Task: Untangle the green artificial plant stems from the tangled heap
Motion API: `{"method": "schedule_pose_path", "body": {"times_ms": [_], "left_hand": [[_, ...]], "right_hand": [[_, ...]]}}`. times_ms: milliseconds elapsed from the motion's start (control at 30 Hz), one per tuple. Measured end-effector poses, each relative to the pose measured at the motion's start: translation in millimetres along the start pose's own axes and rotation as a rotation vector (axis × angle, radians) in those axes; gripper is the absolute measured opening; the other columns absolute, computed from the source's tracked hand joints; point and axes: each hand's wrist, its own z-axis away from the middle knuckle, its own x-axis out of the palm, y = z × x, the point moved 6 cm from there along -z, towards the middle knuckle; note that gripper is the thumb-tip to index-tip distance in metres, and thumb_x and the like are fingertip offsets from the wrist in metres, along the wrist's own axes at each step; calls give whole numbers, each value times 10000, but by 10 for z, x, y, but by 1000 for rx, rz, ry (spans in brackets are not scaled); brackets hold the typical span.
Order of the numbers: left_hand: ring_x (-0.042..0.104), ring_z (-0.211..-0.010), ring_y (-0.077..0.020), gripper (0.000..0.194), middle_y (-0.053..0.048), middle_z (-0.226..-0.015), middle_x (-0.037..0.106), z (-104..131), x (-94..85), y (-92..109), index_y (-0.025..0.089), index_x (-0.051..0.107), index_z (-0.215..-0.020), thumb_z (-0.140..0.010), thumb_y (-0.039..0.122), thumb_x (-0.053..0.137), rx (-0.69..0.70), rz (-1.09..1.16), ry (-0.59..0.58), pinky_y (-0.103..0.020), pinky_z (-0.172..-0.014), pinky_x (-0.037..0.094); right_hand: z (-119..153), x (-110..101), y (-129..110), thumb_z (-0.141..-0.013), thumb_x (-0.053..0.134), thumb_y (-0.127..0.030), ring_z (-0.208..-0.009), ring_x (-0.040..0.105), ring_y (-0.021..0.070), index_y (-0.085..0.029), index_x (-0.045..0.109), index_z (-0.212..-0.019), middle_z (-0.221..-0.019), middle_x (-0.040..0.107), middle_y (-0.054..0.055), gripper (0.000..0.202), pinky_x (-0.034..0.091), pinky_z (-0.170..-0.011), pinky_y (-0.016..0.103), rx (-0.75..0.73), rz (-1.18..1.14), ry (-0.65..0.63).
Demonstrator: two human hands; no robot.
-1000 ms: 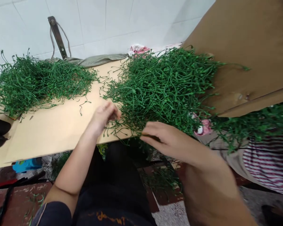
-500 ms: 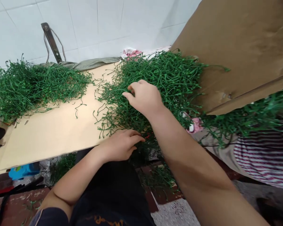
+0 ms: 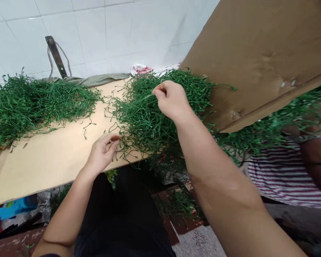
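My right hand (image 3: pixel 173 98) is over the right pile of thin green stems (image 3: pixel 149 121), thumb and forefinger pinched on a pale green stem that stretches left across the pile. My left hand (image 3: pixel 103 151) hovers over the pale cardboard sheet (image 3: pixel 61 153), just left of that pile. Its fingers are curled towards the thumb; whether anything is between them is too small to tell. A second pile of green stems (image 3: pixel 37 103) covers the far left of the cardboard, with a few loose stems between the two.
A tall brown cardboard panel (image 3: pixel 256 64) stands at the right. Behind the board are a tiled wall (image 3: pixel 96 32), a metal bracket (image 3: pixel 56 57) and a grey-green cloth (image 3: pixel 101 79). A person's striped clothing (image 3: pixel 280 178) and more stems show at the lower right.
My left hand has moved left and up, from the front edge of the right pile to over the cardboard. My right hand has risen slightly and now pinches a stem.
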Motion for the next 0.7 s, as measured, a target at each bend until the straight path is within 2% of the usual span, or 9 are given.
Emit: {"method": "schedule_pose_path", "body": {"times_ms": [67,167,300,367,433,500,567,633,700], "left_hand": [[573,-957,-152,306,-81,-1032,605,-90,-69,-52,180,578,-1039,-807,366,503,-11,20,132,-292,-834,467],[509,-1087,-199,535,-125,-1200,509,-253,-95,-29,184,479,-1187,-738,460,572,12,-29,254,-345,-879,449],[315,-1276,-269,699,-154,-1364,341,-465,-28,232,202,386,-1287,-692,485,620,192,-205,294,-420,-994,343],[274,-1302,-273,624,-136,-1372,346,-548,43,369,216,425,-1267,-714,426,623,282,-304,222,-433,-1034,279],[354,-1250,-257,467,-103,-1290,462,-612,128,425,231,513,-1187,-745,350,606,310,-402,77,-447,-1047,237],[493,-1096,-221,265,-60,-1086,608,-647,190,376,228,610,-1034,-783,298,560,264,-481,-83,-456,-1035,233],[566,-897,-175,182,-31,-867,660,-649,206,274,203,649,-878,-820,284,497,186,-507,-187,-410,-970,311],[561,-753,-146,233,-25,-745,646,-629,189,190,176,641,-775,-842,291,450,131,-490,-213,-318,-823,394],[535,-682,-134,256,-26,-699,622,-597,175,160,163,620,-725,-846,292,436,123,-477,-197,-262,-682,395]], "right_hand": [[6,-119,-10,-844,398,-304,-669,525,164,-177,600,-841,-693,550,48,239,399,-609,316,-37,-89,23],[95,-225,-107,-860,378,-366,-609,508,143,-199,610,-872,-636,506,23,285,395,-563,298,-45,-181,-19],[315,-294,-325,-852,407,-395,-554,487,120,-198,619,-877,-620,504,15,291,401,-529,284,-35,-273,-113],[427,-319,-406,-846,419,-413,-547,489,109,-193,615,-869,-671,538,22,295,413,-526,282,-54,-336,-157],[522,-354,-422,-835,438,-436,-550,492,98,-194,606,-854,-738,568,28,296,427,-527,278,-72,-428,-180],[596,-398,-359,-815,474,-449,-558,489,90,-200,598,-841,-788,582,32,279,433,-529,271,-55,-533,-181],[653,-443,-249,-792,513,-445,-558,474,88,-208,596,-824,-778,576,29,253,423,-521,261,-7,-603,-166],[705,-474,-153,-781,533,-426,-550,456,95,-206,603,-827,-715,549,24,235,409,-514,263,44,-552,-159],[747,-511,-148,-771,547,-396,-607,487,123,-192,613,-875,-724,547,36,238,429,-565,291,27,-388,-136]]}}
